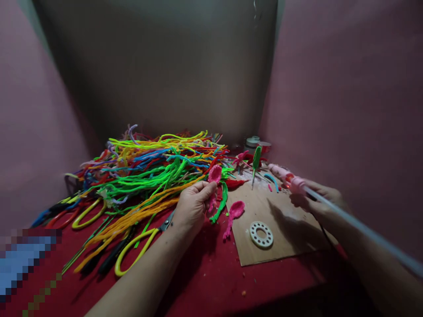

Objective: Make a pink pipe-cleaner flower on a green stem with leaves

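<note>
Between the thumb and fingers of my left hand (194,204) is a pink pipe-cleaner petal (215,174), its rounded end pointing up. My right hand (319,198) is wrapped round a pink glue gun (284,174) with a small orange-red light; a long pale glue stick (357,229) runs out of its back. The gun's nozzle points left, over the wooden board. A second pink petal (235,210) lies at the board's left edge. Close to my left fingers hangs or lies a green pipe-cleaner strip (221,202); I cannot tell which.
A big heap of coloured pipe cleaners (158,171) covers the left and back. Yellow-handled scissors (139,246) lie by my left forearm. On the board (287,246) are a white ring with holes (261,234) and an upright green leaf piece (256,159). A jar (253,141) stands behind.
</note>
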Demonstrator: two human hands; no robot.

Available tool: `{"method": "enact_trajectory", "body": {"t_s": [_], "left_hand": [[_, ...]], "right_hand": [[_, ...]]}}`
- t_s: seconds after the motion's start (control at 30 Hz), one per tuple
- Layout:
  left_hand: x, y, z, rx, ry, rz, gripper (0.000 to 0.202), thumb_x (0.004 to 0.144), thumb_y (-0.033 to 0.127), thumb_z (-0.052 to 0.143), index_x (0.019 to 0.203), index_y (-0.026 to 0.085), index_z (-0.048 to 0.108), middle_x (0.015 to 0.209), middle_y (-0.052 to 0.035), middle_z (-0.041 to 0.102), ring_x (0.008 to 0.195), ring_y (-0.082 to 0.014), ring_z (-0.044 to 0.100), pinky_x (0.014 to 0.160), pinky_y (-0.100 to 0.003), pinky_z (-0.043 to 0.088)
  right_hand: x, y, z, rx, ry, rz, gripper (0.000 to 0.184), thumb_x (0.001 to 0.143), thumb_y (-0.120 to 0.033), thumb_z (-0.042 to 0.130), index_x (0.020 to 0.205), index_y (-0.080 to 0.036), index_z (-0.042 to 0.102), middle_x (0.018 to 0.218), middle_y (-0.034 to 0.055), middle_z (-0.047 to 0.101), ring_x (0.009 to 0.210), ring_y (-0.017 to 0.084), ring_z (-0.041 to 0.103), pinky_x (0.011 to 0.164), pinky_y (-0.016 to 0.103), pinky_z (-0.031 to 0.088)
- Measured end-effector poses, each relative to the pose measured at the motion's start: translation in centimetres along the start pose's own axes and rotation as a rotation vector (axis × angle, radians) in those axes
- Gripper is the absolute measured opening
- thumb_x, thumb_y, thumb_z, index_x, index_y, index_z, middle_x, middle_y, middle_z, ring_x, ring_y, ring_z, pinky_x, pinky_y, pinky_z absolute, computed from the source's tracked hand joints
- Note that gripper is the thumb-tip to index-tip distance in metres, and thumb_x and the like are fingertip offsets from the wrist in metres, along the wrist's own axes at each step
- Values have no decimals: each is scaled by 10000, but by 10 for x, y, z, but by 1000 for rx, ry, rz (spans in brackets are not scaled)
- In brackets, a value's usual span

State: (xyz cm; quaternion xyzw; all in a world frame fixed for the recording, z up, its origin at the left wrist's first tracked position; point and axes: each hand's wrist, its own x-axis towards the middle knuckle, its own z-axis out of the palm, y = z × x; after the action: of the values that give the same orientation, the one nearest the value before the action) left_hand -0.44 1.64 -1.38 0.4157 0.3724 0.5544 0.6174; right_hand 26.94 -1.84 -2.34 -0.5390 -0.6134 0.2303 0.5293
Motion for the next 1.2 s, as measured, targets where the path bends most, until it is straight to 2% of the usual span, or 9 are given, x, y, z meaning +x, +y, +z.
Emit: {"method": "enact_trajectory", "body": {"t_s": [0.07, 0.13, 0.37, 0.57, 0.7, 0.87, 0.97, 1.07, 1.2], "left_hand": [[-1, 1, 1, -14, -3, -9, 336, 565, 362, 773, 626, 127, 541, 507, 39, 528, 371, -16, 373, 362, -139, 270], [0, 2, 1, -29, 0, 3, 347, 554, 363, 779, 620, 125, 536, 496, 40, 522, 363, -16, 367, 353, -137, 265], [4, 2, -2, -45, 22, 5, 338, 542, 331, 788, 639, 120, 543, 486, 52, 516, 340, 0, 341, 346, -125, 262], [5, 1, -4, -42, 1, 21, 348, 545, 355, 782, 635, 122, 539, 480, 47, 518, 328, -11, 349, 322, -134, 255], [5, 2, -3, -60, 14, 30, 354, 531, 352, 789, 639, 127, 538, 469, 56, 501, 333, -12, 357, 328, -131, 254], [5, 2, -2, -64, 5, 40, 364, 522, 365, 793, 628, 129, 537, 469, 60, 497, 337, -14, 373, 338, -139, 261], [6, 1, -4, -45, -15, 68, 363, 540, 388, 780, 624, 135, 534, 449, 63, 487, 319, -23, 359, 316, -154, 253], [8, 0, -8, -15, -47, 105, 342, 588, 408, 748, 633, 142, 539, 418, 67, 465, 296, -37, 342, 293, -171, 242], [11, -3, -11, 6, -47, 119, 325, 613, 404, 731, 626, 147, 532, 415, 71, 453, 299, -36, 325, 302, -173, 236]], "right_hand": [[-7, 16, -11, -252, -26, -151, 354, 759, -333, 597, 1085, -196, 621, 1004, 90, 646, 875, 236, 608, 722, 342, 502], [-13, 30, -18, -555, -61, -252, 397, 795, -280, 517, 1177, -189, 577, 1068, 102, 627, 964, 258, 596, 808, 370, 488], [-23, 49, -24, -1062, -146, -260, 481, 876, -282, 365, 1344, -181, 404, 1013, 109, 615, 867, 243, 621, 641, 327, 522], [-23, 49, -26, -1148, -186, -260, 387, 875, -236, 355, 1189, -122, 550, 993, 145, 616, 854, 256, 588, 737, 389, 495], [-25, 25, -21, -1148, -165, -316, 344, 834, -175, 398, 1098, -129, 614, 1042, 158, 612, 885, 277, 572, 756, 410, 473], [-16, -24, 22, -704, -284, -376, 289, 848, -250, 456, 1076, -211, 630, 953, 90, 662, 865, 219, 605, 726, 345, 482], [-5, -42, 57, -638, -354, -341, 315, 788, -219, 540, 1087, -180, 631, 973, 112, 651, 875, 230, 599, 733, 352, 467], [7, -43, 82, -609, -420, -324, 343, 766, -202, 550, 1102, -176, 617, 1083, 119, 619, 871, 213, 592, 711, 315, 451], [13, -31, 97, -623, -457, -186, 208, 664, -181, 627, 865, -152, 668, 852, 100, 652, 749, 206, 582, 622, 282, 401]]}}
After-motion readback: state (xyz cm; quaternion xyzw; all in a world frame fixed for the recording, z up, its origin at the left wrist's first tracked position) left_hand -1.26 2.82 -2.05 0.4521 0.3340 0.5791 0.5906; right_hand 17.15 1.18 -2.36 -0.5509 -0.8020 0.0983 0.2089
